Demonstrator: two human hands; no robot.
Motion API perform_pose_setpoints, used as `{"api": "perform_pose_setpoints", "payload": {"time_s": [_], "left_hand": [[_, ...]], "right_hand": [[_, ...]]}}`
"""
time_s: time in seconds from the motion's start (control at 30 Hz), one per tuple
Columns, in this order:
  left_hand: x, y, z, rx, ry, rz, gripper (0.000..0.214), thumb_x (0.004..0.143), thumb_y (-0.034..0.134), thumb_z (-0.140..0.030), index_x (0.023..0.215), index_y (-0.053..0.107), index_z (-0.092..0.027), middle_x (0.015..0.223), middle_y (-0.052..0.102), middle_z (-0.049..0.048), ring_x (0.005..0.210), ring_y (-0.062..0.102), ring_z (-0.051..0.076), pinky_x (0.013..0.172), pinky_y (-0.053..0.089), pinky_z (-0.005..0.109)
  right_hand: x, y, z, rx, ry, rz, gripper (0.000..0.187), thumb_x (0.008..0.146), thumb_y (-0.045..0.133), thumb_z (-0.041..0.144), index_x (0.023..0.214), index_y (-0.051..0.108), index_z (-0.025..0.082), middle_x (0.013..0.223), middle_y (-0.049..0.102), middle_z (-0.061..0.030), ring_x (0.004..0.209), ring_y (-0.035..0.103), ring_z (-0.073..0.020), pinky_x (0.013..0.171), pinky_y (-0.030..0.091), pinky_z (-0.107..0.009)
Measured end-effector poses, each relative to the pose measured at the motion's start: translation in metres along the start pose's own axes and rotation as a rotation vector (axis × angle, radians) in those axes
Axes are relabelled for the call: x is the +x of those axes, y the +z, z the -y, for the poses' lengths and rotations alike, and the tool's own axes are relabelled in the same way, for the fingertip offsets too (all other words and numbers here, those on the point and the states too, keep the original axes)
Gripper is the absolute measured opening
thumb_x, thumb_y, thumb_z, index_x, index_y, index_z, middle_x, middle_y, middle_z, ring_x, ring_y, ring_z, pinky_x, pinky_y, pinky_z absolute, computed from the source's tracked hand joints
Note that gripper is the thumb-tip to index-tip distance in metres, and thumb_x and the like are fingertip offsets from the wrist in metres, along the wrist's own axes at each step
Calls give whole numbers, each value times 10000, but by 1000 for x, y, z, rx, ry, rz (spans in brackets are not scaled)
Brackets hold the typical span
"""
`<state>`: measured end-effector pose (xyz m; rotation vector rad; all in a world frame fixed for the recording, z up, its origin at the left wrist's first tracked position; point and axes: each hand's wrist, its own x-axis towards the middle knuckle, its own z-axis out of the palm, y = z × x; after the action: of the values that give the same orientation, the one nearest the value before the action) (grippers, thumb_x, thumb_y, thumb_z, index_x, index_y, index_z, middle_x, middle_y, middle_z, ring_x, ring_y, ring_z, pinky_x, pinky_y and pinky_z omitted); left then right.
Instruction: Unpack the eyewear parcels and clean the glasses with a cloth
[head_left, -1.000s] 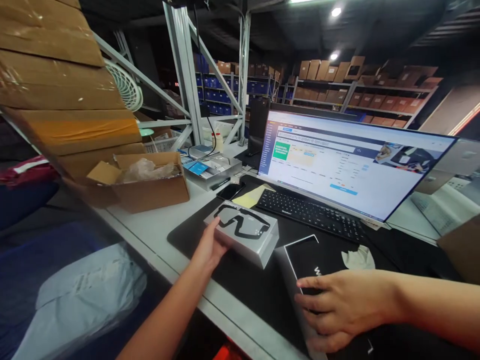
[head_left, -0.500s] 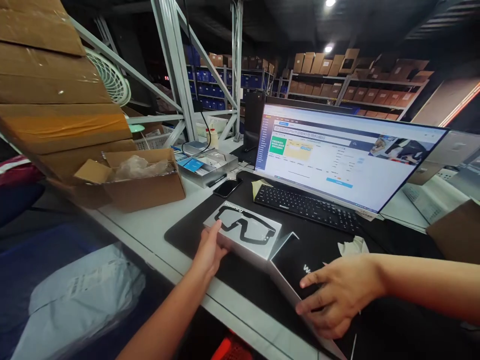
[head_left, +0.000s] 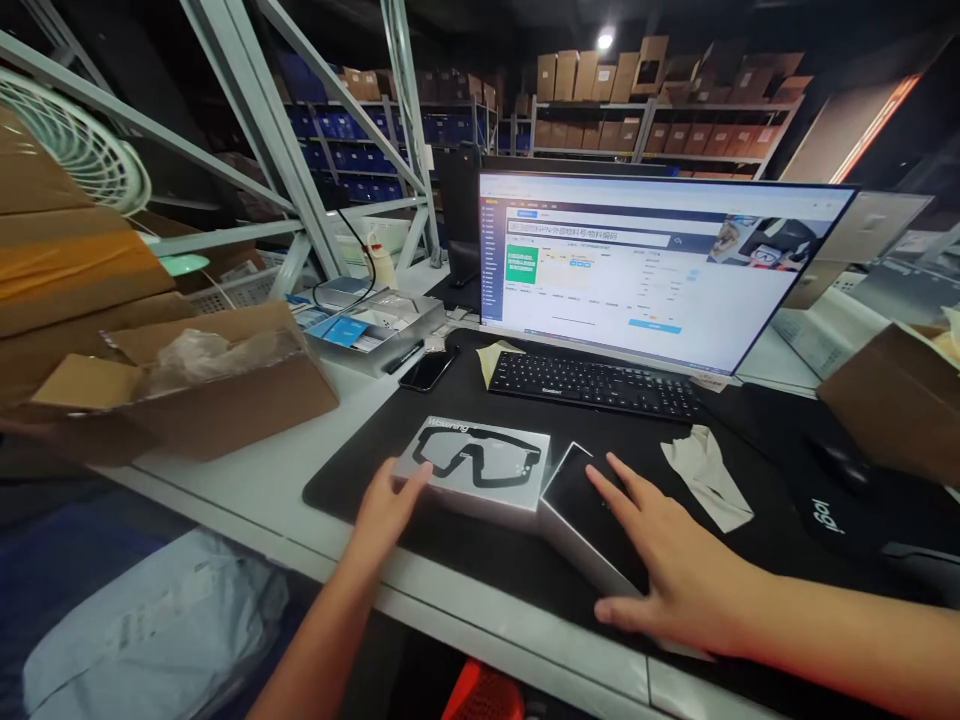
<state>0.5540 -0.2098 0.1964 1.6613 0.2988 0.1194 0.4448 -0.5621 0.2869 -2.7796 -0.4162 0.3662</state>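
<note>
A grey box (head_left: 480, 465) printed with a black glasses outline lies on the black desk mat (head_left: 375, 445). My left hand (head_left: 386, 505) rests against its near left corner, thumb on the lid, fingers curled at the side. Right beside it lies a black-topped box (head_left: 581, 510). My right hand (head_left: 664, 560) lies flat on that black box, fingers stretched out and apart.
A monitor (head_left: 645, 265) and black keyboard (head_left: 592, 383) stand behind the boxes. A phone (head_left: 427, 370), a crumpled cloth (head_left: 705, 470), a metal tray (head_left: 375, 325) and an open cardboard carton (head_left: 195, 385) lie around. Another carton (head_left: 892, 395) sits at right. A fan (head_left: 75, 150) stands at left.
The black box has been lowered flat onto the mat beside the grey box, and my right hand has moved onto its top. My view has shifted right and closer.
</note>
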Motion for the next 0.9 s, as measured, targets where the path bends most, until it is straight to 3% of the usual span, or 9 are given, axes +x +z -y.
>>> {"api": "perform_pose_setpoints", "payload": {"time_s": [0.07,0.13,0.2,0.3,0.4,0.47,0.57,0.73,0.9], "left_hand": [[10,-8,-2,29,22,70,467,605,890,-424,954,649,-229,941,676,48,1031,637,308,856,547,341],[19,-15,-5,43,39,148,538,568,906,-430,996,646,-232,852,675,26,866,661,277,755,549,318],[24,-19,-9,45,62,221,626,551,913,-443,1075,645,-232,895,692,34,824,667,260,741,543,306],[25,-21,-13,24,112,298,824,566,916,-442,1303,594,-264,1297,641,90,1114,642,303,952,515,337],[20,-26,-16,52,196,418,965,598,921,-415,1455,496,-287,1578,407,92,1428,401,352,1195,314,409],[18,-34,-18,119,261,534,1014,605,922,-415,1495,451,-297,1619,339,76,1484,303,365,1240,213,457],[16,-47,-23,223,287,668,1065,605,919,-418,1526,391,-332,1614,343,66,1460,341,390,1230,227,516],[20,-53,-34,341,305,628,1029,557,942,-361,1467,462,-325,1565,414,79,1462,332,394,1235,202,533],[30,-41,-30,231,323,746,1012,628,898,-517,1466,372,-307,1609,319,143,1480,302,390,1214,249,545]], "right_hand": [[3,9,10,-43,-2,50,1215,653,806,423,1625,100,244,1660,123,-239,1435,326,-463,1103,347,-668],[10,13,14,-77,-29,63,1159,631,770,304,1617,163,261,1609,263,-236,1380,390,-449,1084,358,-653],[15,13,14,-72,-58,64,1131,611,749,265,1608,216,252,1553,340,-242,1353,412,-439,1072,373,-625],[16,11,9,-27,-101,49,1091,614,740,257,1596,264,256,1512,376,-230,1354,409,-417,1073,384,-586],[10,6,2,-14,-172,27,1070,623,734,231,1591,280,275,1507,385,-217,1331,431,-416,1065,381,-590],[7,2,-2,-19,-267,38,1071,626,742,228,1589,279,303,1519,376,-211,1333,432,-425,1074,351,-620],[5,0,-5,8,-362,74,1080,637,765,267,1590,261,329,1521,377,-206,1344,425,-437,1070,336,-644],[11,5,-8,14,-276,19,1046,655,759,284,1588,287,282,1502,397,-227,1314,444,-427,1036,384,-603],[15,8,-7,-37,-251,-15,992,695,754,375,1579,313,286,1488,409,-235,1292,461,-424,1034,376,-604]]}}
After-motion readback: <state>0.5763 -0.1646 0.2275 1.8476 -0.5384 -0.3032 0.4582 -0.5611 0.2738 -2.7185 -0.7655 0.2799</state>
